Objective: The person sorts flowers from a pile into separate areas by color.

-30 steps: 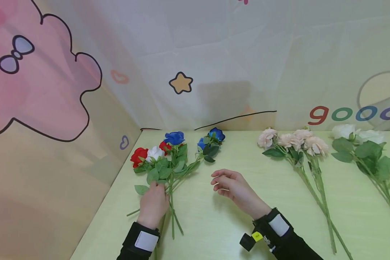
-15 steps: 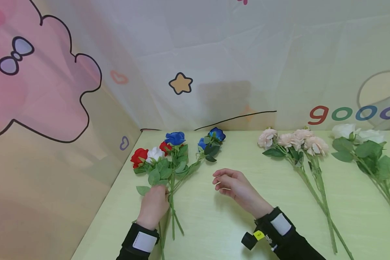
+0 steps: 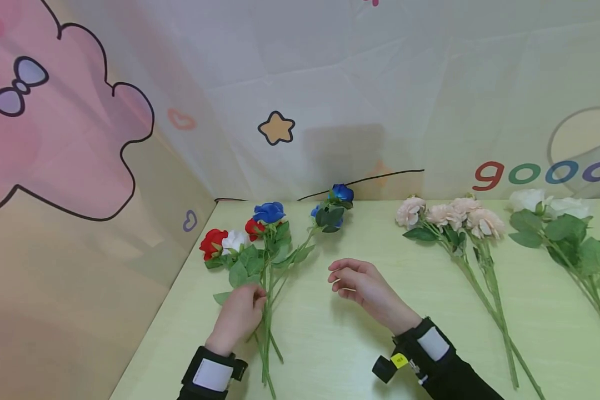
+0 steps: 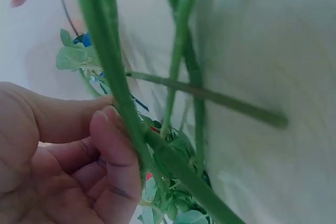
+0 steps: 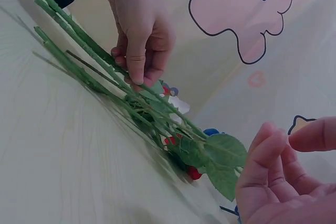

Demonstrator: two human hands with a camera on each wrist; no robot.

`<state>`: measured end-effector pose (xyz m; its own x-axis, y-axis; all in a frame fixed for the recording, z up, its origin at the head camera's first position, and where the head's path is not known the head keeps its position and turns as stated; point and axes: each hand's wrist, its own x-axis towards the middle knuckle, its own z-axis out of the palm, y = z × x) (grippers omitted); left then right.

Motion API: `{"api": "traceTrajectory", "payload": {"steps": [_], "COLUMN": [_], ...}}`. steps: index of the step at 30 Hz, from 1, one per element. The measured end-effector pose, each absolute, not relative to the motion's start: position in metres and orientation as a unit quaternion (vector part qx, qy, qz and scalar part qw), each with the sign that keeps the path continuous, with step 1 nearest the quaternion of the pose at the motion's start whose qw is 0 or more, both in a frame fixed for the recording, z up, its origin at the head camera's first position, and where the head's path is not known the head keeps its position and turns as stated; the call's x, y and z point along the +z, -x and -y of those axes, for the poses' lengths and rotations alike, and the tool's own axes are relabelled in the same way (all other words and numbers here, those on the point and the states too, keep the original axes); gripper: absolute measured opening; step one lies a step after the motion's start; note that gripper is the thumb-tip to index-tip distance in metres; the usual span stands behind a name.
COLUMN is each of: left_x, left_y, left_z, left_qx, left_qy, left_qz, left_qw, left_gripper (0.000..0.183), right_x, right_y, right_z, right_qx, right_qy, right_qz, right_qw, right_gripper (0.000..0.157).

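Observation:
My left hand (image 3: 236,314) pinches a green stem (image 4: 123,95) between thumb and fingers, among the stems of a loose bunch at the left of the table. That stem appears to lead to the blue roses (image 3: 342,193), which lean away to the right of the bunch, slightly raised. In the bunch lie a red rose (image 3: 212,243), a white rose (image 3: 235,241), a second red rose (image 3: 254,229) and another blue rose (image 3: 269,212). Over the table to the right hovers my right hand (image 3: 364,284), fingers loosely bent, holding nothing.
Pale pink flowers (image 3: 485,223) on long stems lie right of my right hand. White roses (image 3: 570,208) with broad leaves lie at the far right. A printed cloth backdrop (image 3: 350,100) stands behind the table (image 3: 370,355).
The blue roses on the right have risen and shifted slightly right. Their stem has swung more upright, its lower end moving rightward. My left hand has turned and moved slightly; the right has barely moved.

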<state>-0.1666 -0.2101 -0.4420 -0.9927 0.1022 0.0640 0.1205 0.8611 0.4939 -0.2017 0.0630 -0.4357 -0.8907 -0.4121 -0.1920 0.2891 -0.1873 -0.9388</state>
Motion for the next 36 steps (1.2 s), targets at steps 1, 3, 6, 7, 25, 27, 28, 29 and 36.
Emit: {"api": "traceTrajectory", "payload": {"steps": [1,3,6,7,25,27,28,29,36], "left_x": [-0.441,-0.439,-0.436,-0.435,-0.446,-0.448,-0.449,-0.450,-0.446], "left_y": [0.167,0.167,0.167,0.168,0.171,0.171,0.172,0.172,0.171], "left_z": [0.210,0.210,0.209,0.208,0.214,0.216,0.217,0.217,0.219], "left_qx": [-0.269,-0.292,-0.323,-0.331,-0.309,-0.293,-0.286,-0.281,-0.283], "left_qy": [0.061,0.064,0.060,0.058,0.042,0.036,0.035,0.034,0.022], "left_qz": [0.961,0.954,0.944,0.942,0.950,0.955,0.958,0.959,0.959], "left_qw": [0.014,0.005,-0.010,-0.015,-0.011,-0.007,-0.004,-0.002,0.014], "left_gripper": [0.008,0.008,0.008,0.008,0.010,0.009,0.009,0.008,0.008], "right_x": [-0.436,-0.436,-0.437,-0.437,-0.439,-0.439,-0.438,-0.438,-0.437], "right_y": [0.202,0.202,0.201,0.201,0.201,0.201,0.201,0.201,0.200], "right_z": [-0.063,-0.063,-0.064,-0.064,-0.061,-0.061,-0.061,-0.061,-0.062], "right_qx": [-0.769,-0.770,-0.771,-0.771,-0.767,-0.767,-0.767,-0.767,-0.761], "right_qy": [0.051,0.051,0.056,0.058,0.062,0.062,0.061,0.061,0.059], "right_qz": [-0.595,-0.595,-0.593,-0.592,-0.598,-0.598,-0.598,-0.599,-0.606], "right_qw": [0.227,0.227,0.227,0.227,0.224,0.224,0.224,0.223,0.224], "right_gripper": [0.013,0.013,0.011,0.011,0.012,0.012,0.012,0.012,0.015]}}
